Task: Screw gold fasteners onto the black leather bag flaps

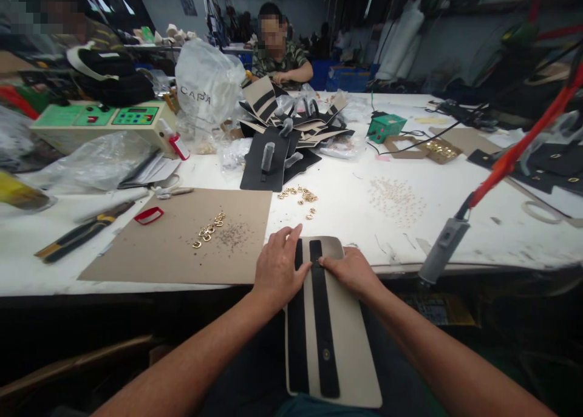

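Note:
A beige panel [350, 338] with two black strips slopes from the table edge down towards my lap. My left hand [279, 265] lies at its upper left edge, fingers stretched out and thumb reaching onto the panel beside the middle strip [324, 320]. From the right, my right hand [350, 270] grips the panel's upper edge, its thumb on top at the same strip and its other fingers mostly hidden. The two thumb tips nearly meet over a small spot on that strip. Lower on it sits a round metal fastener [326, 355].
Gold buckles [303, 195] lie beyond the panel, others on brown cardboard [159, 241]. Pliers [86, 229] rest at left. Black panels [262, 162] are piled mid-table. Tiny pieces [396, 200] lie scattered at right. A grey switch [444, 250] hangs on an orange cord. A co-worker [282, 59] sits opposite.

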Demonstrator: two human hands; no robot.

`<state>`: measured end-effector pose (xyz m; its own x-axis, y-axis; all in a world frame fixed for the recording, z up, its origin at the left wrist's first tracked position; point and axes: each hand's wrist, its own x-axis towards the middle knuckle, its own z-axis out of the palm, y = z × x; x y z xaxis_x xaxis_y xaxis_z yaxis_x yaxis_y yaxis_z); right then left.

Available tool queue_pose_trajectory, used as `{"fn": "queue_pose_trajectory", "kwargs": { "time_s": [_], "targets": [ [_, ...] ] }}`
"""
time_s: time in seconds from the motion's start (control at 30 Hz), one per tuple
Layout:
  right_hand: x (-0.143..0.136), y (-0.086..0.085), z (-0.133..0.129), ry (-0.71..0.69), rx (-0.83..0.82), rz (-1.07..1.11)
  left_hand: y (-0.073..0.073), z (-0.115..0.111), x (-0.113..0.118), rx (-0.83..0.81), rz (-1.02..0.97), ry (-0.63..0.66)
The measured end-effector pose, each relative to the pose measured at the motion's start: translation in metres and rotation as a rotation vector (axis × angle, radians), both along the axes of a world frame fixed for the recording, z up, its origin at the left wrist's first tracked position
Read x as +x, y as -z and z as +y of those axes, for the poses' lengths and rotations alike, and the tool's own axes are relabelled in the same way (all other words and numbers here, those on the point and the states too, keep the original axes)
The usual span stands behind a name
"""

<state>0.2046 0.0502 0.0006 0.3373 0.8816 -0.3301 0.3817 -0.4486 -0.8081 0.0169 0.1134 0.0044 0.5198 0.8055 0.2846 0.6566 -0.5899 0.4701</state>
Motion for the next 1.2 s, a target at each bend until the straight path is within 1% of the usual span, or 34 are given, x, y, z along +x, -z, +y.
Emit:
{"fn": "queue_pose_trajectory", "kwargs": {
  "time_s": [0.03, 0.07, 0.1, 0.17, 0.23, 0.33, 0.43, 0.47, 0.53, 0.6, 0.67, 0.73, 0.77, 0.8, 0.83, 0.87, 0.97, 1.1, 1.2],
  "targets": [
    [0.000, 0.001, 0.000, -0.004, 0.009, -0.008, 0.003, -0.001, -0.001, 0.053, -0.017, 0.063],
    [0.000, 0.001, 0.000, -0.010, 0.017, -0.018, 0.008, -0.001, -0.001, 0.068, -0.038, 0.131],
    [0.000, 0.002, 0.000, -0.017, 0.023, -0.030, 0.012, -0.001, 0.001, 0.056, -0.058, 0.185],
    [0.001, 0.004, 0.001, -0.041, 0.039, -0.054, 0.020, 0.001, 0.005, 0.003, -0.086, 0.238],
    [0.001, 0.005, 0.003, -0.071, 0.074, -0.088, 0.024, 0.004, 0.009, -0.025, -0.093, 0.230],
    [0.004, -0.001, 0.002, -0.071, 0.143, -0.186, 0.022, 0.007, 0.013, -0.042, -0.085, 0.215],
    [0.018, -0.012, -0.018, -0.016, 0.177, -0.307, 0.017, 0.008, 0.015, -0.056, -0.087, 0.219],
    [0.026, -0.015, -0.029, 0.020, 0.207, -0.326, 0.015, 0.008, 0.016, -0.060, -0.093, 0.221],
    [0.045, -0.019, -0.056, 0.137, 0.289, -0.334, 0.015, 0.010, 0.017, -0.065, -0.107, 0.221],
    [0.069, -0.017, -0.084, 0.322, 0.350, -0.322, 0.016, 0.012, 0.018, -0.061, -0.114, 0.222],
    [0.099, -0.009, -0.106, 0.540, 0.378, -0.279, 0.019, 0.015, 0.018, -0.047, -0.111, 0.230],
    [0.132, 0.003, -0.117, 0.735, 0.425, -0.223, 0.022, 0.017, 0.018, -0.024, -0.103, 0.241],
    [0.148, 0.008, -0.118, 0.796, 0.448, -0.202, 0.024, 0.018, 0.018, -0.009, -0.099, 0.244],
    [0.163, 0.013, -0.116, 0.818, 0.459, -0.196, 0.025, 0.019, 0.018, 0.005, -0.094, 0.249],
    [0.178, 0.016, -0.111, 0.805, 0.456, -0.201, 0.027, 0.020, 0.018, 0.018, -0.089, 0.253],
    [0.191, 0.018, -0.105, 0.762, 0.440, -0.210, 0.029, 0.021, 0.017, 0.027, -0.086, 0.256],
    [0.221, 0.020, -0.077, 0.563, 0.380, -0.233, 0.034, 0.024, 0.017, 0.037, -0.082, 0.265],
    [0.243, 0.024, -0.039, 0.342, 0.316, -0.291, 0.038, 0.026, 0.016, 0.037, -0.087, 0.256],
    [0.254, 0.029, -0.022, 0.239, 0.265, -0.361, 0.040, 0.026, 0.015, 0.026, -0.088, 0.257]
  ]
}}
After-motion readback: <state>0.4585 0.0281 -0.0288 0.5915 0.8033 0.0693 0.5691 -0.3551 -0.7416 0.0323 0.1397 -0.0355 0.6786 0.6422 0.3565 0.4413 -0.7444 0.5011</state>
